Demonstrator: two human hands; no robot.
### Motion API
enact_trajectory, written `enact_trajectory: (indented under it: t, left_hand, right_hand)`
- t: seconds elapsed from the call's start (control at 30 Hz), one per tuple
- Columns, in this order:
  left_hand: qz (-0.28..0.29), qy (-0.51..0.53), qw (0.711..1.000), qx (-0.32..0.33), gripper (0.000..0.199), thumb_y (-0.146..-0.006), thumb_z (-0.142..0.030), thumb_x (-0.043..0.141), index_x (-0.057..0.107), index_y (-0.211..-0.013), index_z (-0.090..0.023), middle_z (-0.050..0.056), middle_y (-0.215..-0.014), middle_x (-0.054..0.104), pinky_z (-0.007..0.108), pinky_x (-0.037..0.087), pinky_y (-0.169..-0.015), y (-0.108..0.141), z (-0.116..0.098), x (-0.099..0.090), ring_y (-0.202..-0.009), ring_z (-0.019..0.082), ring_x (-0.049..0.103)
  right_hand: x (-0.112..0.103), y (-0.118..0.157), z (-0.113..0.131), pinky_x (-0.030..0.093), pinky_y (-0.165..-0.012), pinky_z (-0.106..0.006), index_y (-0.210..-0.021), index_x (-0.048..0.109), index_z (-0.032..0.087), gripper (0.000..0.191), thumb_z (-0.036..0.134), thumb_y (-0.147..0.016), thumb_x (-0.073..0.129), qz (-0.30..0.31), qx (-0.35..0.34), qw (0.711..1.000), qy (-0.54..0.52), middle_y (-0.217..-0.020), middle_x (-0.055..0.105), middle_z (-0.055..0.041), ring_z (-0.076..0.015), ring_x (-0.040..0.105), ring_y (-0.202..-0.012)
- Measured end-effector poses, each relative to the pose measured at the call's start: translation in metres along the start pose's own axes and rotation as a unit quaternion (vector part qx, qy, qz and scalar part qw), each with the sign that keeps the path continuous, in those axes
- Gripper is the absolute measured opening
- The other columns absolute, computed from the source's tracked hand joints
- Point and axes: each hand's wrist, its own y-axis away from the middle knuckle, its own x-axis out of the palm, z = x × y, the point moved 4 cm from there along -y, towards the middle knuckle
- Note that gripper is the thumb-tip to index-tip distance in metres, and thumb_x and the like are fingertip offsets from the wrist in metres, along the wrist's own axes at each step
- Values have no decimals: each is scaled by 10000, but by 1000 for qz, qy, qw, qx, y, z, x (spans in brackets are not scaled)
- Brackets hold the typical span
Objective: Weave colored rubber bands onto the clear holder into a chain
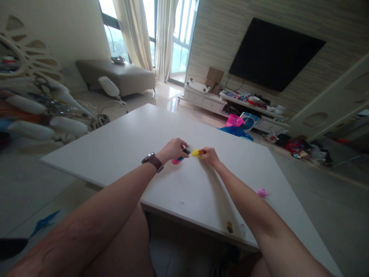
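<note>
Over the middle of the white table [115, 138], my left hand [174, 149], with a watch on its wrist, is closed around a small dark and clear object [187, 150]. A pink and blue piece [175, 161] shows just below its fingers. My right hand [210, 156] pinches a small yellow item [195, 153], which is right beside the dark object; whether the two touch is too small to tell. Fine details of both items are blurred.
On the right part of the table lies a pink item [263, 192]. A small brown and yellow figure [229, 227] and a clear piece [243, 229] sit near the front edge. Beyond the far edge stand a pink basket [234, 120] and a blue object [235, 132].
</note>
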Motion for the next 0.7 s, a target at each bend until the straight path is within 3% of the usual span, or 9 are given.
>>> enact_trajectory:
  t: [0.17,0.37,0.53,0.7]
  left_hand:
    - [35,-44,998,5,514,-628,-364,791,777,-1103,-169,82,-937,758,263,475,-662,-4,0,20,-754,190,665]
    - [60,-57,995,47,531,-646,-366,767,765,-1144,-184,85,-947,758,264,466,-683,-7,-8,44,-780,205,668]
    - [83,-33,991,95,450,-666,-355,747,778,-1088,-201,54,-891,742,256,448,-701,-2,-20,58,-790,194,646]
    - [101,-10,985,141,375,-679,-281,738,787,-1043,-204,47,-871,708,259,436,-727,5,-30,60,-801,192,618]
  right_hand:
    - [-26,13,15,493,-697,-276,-902,807,151,152,199,-794,713,-29,-11,999,-13,-848,762,-79,-171,654,-716]
    - [-59,47,52,488,-673,-280,-877,802,180,116,228,-828,708,-27,-74,996,-50,-821,747,-65,-159,637,-685]
    - [-64,71,74,486,-672,-280,-878,780,191,90,221,-840,704,-9,-86,995,-55,-826,753,-53,-161,649,-696]
    - [-67,79,78,493,-666,-277,-852,729,196,67,259,-832,721,12,-73,994,-77,-777,736,-14,-162,649,-694]
